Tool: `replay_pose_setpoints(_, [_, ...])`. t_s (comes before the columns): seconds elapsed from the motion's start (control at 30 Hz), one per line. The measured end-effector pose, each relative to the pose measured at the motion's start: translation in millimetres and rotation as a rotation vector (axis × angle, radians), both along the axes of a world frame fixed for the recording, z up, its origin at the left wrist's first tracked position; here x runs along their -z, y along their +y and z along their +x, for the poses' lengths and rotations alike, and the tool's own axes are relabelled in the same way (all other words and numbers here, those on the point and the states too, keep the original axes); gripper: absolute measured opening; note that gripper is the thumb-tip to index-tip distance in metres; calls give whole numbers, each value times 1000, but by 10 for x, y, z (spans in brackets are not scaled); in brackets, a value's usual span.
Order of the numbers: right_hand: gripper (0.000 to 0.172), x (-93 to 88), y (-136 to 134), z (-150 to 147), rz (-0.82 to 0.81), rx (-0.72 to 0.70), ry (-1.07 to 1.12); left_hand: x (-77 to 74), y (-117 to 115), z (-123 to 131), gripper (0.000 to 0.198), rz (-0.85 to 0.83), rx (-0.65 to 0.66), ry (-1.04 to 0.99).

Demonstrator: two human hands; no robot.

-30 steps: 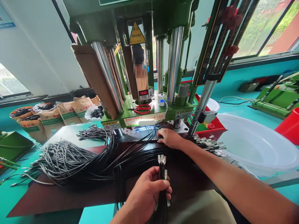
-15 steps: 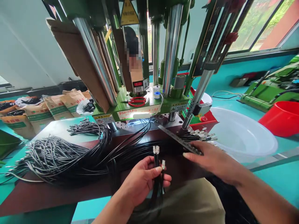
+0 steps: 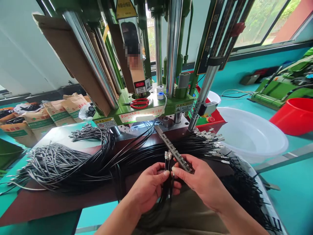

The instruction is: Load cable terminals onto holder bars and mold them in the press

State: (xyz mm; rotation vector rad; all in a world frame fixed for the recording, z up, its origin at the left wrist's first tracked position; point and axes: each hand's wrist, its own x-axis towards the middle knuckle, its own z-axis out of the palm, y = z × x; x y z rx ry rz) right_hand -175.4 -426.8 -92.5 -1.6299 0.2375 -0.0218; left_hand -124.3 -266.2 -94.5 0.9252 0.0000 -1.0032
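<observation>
Gripped a thin bunch of black wires (image 3: 167,197) upright in the left hand (image 3: 149,184), fingers curled shut round it, over the lap and just off the near edge of the table (image 3: 49,204). Showed glossy black sheaths, slim and straight where held, trailing down out of view below the fist. Ended at the top in small silver terminals (image 3: 167,155), three or so, standing just above the thumb. Pinched the near end of a long grey bar (image 3: 172,149) in the right hand (image 3: 202,181), thumb and fingertips closed on it, the tips just beside the wires. Slanted the bar up and away toward the press (image 3: 146,109), with a row of small slots along its face; passed close by the terminals, contact impossible to tell. Left a broad pile (image 3: 80,166) of like wires spread across the table behind both hands, black at the middle, greyer at the far left, with more silver ends fanned out to the right. Kept red scissors (image 3: 139,102) on the green press base, a white basin (image 3: 251,138) and a red tub (image 3: 295,116) off to the right, brown sacks (image 3: 49,114) at the left.
</observation>
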Motion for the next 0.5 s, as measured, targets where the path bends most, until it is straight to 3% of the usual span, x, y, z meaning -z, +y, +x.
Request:
replay_pose_setpoints(0.1, [24, -75, 49, 48, -95, 33, 6, -25, -12, -41, 36, -33, 44, 30])
replay_pose_setpoints(0.27, [26, -204, 99, 92, -276, 77, 7, -67, -51, -141, 31, -29, 137, -148])
replay_pose_setpoints(0.4, [24, -241, -116, 92, -456, 167, -142, -47, -47, -185, 23, 23, 87, -153])
replay_pose_setpoints(0.5, [34, -238, -329, 109, -449, 211, -240, -28, -23, -182, 28, 46, 56, -86])
